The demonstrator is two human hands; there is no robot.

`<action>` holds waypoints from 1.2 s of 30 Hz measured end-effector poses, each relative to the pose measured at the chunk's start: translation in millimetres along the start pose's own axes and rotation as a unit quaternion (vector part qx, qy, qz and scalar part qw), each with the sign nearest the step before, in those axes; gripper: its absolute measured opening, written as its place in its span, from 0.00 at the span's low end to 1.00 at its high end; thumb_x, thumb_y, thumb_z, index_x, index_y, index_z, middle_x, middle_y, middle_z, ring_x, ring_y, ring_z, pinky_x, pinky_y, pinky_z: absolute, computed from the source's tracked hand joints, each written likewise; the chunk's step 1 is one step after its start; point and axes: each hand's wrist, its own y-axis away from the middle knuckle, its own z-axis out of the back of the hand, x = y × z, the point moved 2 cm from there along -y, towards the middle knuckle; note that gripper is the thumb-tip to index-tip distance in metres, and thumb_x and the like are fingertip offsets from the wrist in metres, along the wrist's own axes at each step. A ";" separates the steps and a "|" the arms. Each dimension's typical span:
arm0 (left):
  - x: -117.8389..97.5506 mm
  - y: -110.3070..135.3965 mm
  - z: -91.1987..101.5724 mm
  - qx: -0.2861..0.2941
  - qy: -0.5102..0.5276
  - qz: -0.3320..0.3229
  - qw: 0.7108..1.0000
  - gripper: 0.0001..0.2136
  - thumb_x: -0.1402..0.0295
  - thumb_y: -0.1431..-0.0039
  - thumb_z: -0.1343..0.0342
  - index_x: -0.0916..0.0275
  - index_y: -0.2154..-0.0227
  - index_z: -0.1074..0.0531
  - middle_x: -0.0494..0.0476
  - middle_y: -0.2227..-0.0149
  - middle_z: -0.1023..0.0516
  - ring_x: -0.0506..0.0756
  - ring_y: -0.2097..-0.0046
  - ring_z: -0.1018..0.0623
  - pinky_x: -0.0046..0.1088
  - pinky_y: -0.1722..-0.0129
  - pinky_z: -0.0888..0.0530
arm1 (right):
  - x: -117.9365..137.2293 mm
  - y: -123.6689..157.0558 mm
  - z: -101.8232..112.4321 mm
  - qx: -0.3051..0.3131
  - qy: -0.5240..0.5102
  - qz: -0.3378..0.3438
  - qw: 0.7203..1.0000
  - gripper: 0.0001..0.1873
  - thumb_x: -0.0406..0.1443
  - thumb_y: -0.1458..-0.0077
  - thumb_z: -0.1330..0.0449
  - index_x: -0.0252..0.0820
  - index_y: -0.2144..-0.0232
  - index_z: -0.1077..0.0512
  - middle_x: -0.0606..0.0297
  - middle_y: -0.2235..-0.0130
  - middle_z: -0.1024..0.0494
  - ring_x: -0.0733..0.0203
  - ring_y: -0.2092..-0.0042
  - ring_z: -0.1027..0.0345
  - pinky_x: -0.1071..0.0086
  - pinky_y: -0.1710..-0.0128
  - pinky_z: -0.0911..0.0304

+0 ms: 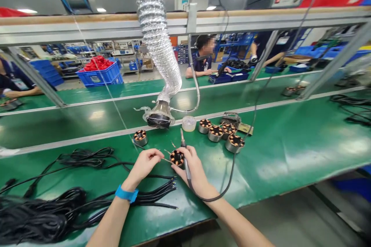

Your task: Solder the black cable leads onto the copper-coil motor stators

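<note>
My right hand [193, 170] is closed round a soldering iron [184, 151], tip pointing up and away, with its black cord looping back past my wrist. The same hand rests against a round stator [177, 158] with copper coils lying on the green bench. My left hand [145, 164], with a blue wristband, pinches a thin wire [166, 159] that runs to the stator. One more stator [140, 137] stands just beyond my left hand. Several others [222, 131] are grouped to the right.
A silver fume hose [156, 46] hangs down to a nozzle [158, 117] just behind my hands. Black cables [43, 212] are heaped at the left. A small tape roll [189, 123] sits by the nozzle. Across the conveyor belt [87, 115], other people sit at benches.
</note>
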 end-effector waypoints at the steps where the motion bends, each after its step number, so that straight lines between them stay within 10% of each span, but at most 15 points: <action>1: 0.3 0.3 2.1 0.014 -0.002 -0.003 1.000 0.13 0.61 0.46 0.47 0.66 0.70 0.23 0.58 0.70 0.22 0.55 0.66 0.25 0.29 0.63 0.31 | 1.0 -2.5 1.1 0.011 -0.004 0.001 1.000 0.26 0.28 0.49 0.34 0.47 0.49 0.35 0.60 0.51 0.36 0.58 0.53 0.32 0.65 0.51 0.32; 9: 6.2 1.8 -3.9 0.095 0.083 0.054 0.991 0.20 0.50 0.45 0.42 0.66 0.73 0.25 0.53 0.74 0.28 0.47 0.76 0.37 0.23 0.77 0.42 | -3.9 -22.2 14.4 0.108 -0.024 0.039 0.993 0.30 0.30 0.51 0.31 0.47 0.48 0.37 0.64 0.53 0.36 0.61 0.55 0.35 0.69 0.53 0.35; 17: 23.4 -5.7 -19.4 0.034 0.320 0.177 0.930 0.24 0.48 0.54 0.33 0.69 0.72 0.26 0.47 0.80 0.35 0.39 0.82 0.53 0.19 0.82 0.57 | -17.1 -23.6 0.7 0.103 -0.079 0.078 0.988 0.29 0.31 0.52 0.31 0.46 0.48 0.36 0.64 0.54 0.36 0.62 0.57 0.36 0.71 0.54 0.36; 32: 6.9 -11.4 -20.7 0.029 0.290 0.088 0.952 0.20 0.52 0.47 0.36 0.69 0.69 0.23 0.45 0.81 0.39 0.41 0.81 0.48 0.20 0.81 0.54 | -27.6 -26.0 -9.9 0.066 -0.137 0.076 0.985 0.26 0.31 0.48 0.34 0.48 0.48 0.35 0.62 0.53 0.34 0.58 0.53 0.34 0.65 0.51 0.35; 36: 13.6 -15.3 -5.0 -0.068 0.222 0.062 0.971 0.23 0.49 0.41 0.45 0.69 0.70 0.23 0.46 0.82 0.38 0.43 0.82 0.48 0.22 0.81 0.51 | -29.9 -30.9 -16.2 0.069 -0.152 0.075 0.983 0.26 0.30 0.49 0.35 0.48 0.50 0.35 0.62 0.52 0.34 0.57 0.51 0.34 0.63 0.50 0.35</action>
